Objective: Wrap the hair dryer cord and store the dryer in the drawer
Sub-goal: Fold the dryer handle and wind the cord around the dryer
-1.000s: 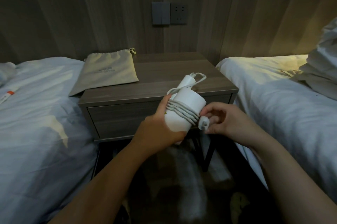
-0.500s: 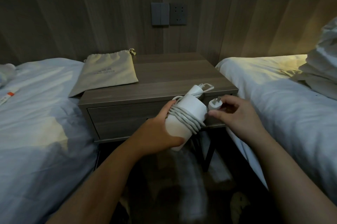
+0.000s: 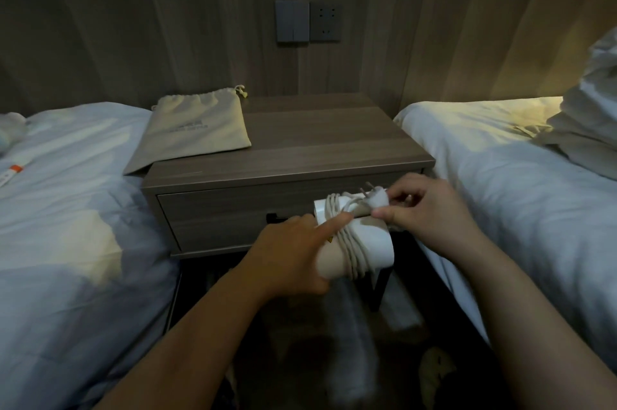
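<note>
A white hair dryer (image 3: 370, 241) is held in the air in front of the nightstand drawer (image 3: 233, 216), which is shut. Its pale cord (image 3: 350, 249) is wound several times around the body. My left hand (image 3: 290, 256) grips the dryer from the left, with the index finger pressed across the coils. My right hand (image 3: 430, 212) pinches the plug end (image 3: 375, 197) at the top of the dryer, prongs pointing up.
The wooden nightstand (image 3: 300, 149) stands between two white beds (image 3: 66, 209), (image 3: 517, 176). A beige drawstring bag (image 3: 197, 129) lies on its left part. A switch and socket (image 3: 307, 20) sit on the wall above. The floor below is dark.
The dryer has dropped lower and turned. My right hand carried the plug over the top of the dryer, and my left index finger now lies across the wound cord.
</note>
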Tool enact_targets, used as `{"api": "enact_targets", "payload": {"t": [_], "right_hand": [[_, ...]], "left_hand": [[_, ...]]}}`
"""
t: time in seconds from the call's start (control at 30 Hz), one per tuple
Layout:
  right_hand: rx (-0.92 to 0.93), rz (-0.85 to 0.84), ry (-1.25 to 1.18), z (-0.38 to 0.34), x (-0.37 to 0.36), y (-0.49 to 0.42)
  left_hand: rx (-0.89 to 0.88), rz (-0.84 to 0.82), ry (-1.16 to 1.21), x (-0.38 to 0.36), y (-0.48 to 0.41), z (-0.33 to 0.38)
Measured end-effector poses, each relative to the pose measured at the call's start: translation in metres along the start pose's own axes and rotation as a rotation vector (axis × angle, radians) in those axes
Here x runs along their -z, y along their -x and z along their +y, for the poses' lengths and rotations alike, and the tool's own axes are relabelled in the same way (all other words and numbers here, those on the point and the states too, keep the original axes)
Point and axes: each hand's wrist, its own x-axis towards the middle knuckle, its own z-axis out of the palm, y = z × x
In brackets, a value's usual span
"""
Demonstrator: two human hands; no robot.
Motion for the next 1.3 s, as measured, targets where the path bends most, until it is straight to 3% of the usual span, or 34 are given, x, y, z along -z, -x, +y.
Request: {"api": "enact_targets", "payload": {"t": [0.1, 0.33, 0.43, 0.6, 0.7, 0.97, 1.1, 1.2, 1.3], "right_hand": [[-0.001, 0.082, 0.087, 0.007, -0.003, -0.004], [-0.134, -0.011, 0.111, 0.011, -0.005, -0.003], [-0.196, -0.152, 0.148, 0.013, 0.004, -0.003], [-0.237, -0.574, 0.231, 0.020, 0.020, -0.002], [-0.248, -0.643, 0.198, 0.026, 0.020, 0.000], [-0.237, -0.552, 0.137, 0.024, 0.001, 0.001], [-0.273, -0.462, 0.091, 0.023, -0.001, 0.001], [-0.286, -0.288, 0.063, 0.017, -0.002, -0.001], [-0.268, -0.146, -0.036, 0.004, -0.005, -0.007]], "left_hand": [[-0.056, 0.016, -0.043, 0.000, 0.001, 0.001], [-0.155, 0.054, -0.105, 0.000, 0.001, 0.002], [-0.195, 0.046, -0.125, 0.000, 0.002, 0.001], [-0.305, -0.041, -0.098, -0.009, 0.002, 0.005], [-0.325, -0.070, -0.098, -0.014, 0.001, 0.003], [-0.344, -0.002, -0.190, -0.015, -0.001, -0.012], [-0.370, 0.153, -0.213, -0.011, -0.003, -0.015], [-0.234, 0.271, -0.061, -0.003, -0.004, -0.021], [-0.026, 0.493, 0.261, 0.000, -0.007, -0.022]]}}
